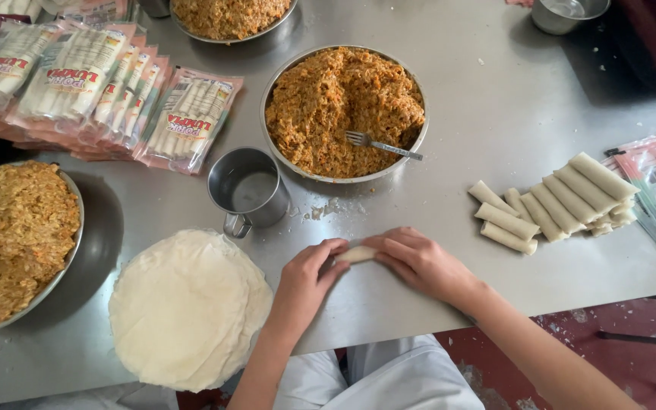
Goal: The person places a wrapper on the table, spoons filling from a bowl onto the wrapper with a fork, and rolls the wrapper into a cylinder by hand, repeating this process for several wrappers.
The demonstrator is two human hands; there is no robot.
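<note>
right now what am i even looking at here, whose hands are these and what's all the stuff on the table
There is no machine: one camera worn on a person's head looks down at their two bare hands. The left hand and right hand together pinch a small pale spring roll on a steel table. Beside the left hand lie a stack of round wrappers and a metal mug. Ahead sits a bowl of orange-brown filling with a fork in it. Finished rolls are piled to the right; sealed packets of rolls lie far left.
</note>
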